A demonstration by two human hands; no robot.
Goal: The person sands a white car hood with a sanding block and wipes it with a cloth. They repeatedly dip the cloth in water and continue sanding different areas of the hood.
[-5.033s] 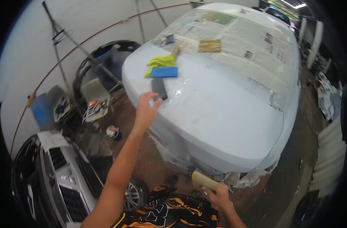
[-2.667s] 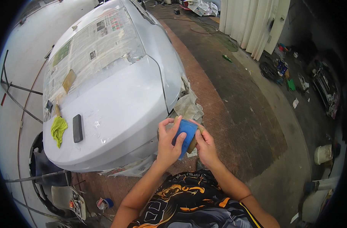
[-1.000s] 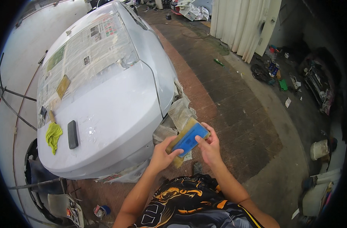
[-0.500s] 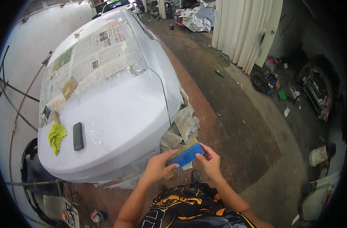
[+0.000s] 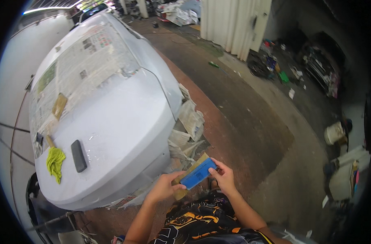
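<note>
A blue flat sanding block with a tan sheet of sandpaper behind it is held tilted in front of my body. My left hand grips its left end, thumb on the blue face. At the other end, my right hand pinches the block between thumb and fingers. Just ahead and to the left stands a car with a pale grey-white finish. On its trunk lie a dark grey block and a crumpled yellow-green cloth.
Newspaper masks the car's rear window, with a tan piece at its lower edge. Crumpled masking paper hangs along the car's side. Farther off are a folding partition, a white bucket and scattered car parts.
The whole view has turned, so the car and background sit farther left. Both hands still hold the block, which now slants a little more, its right end higher.
</note>
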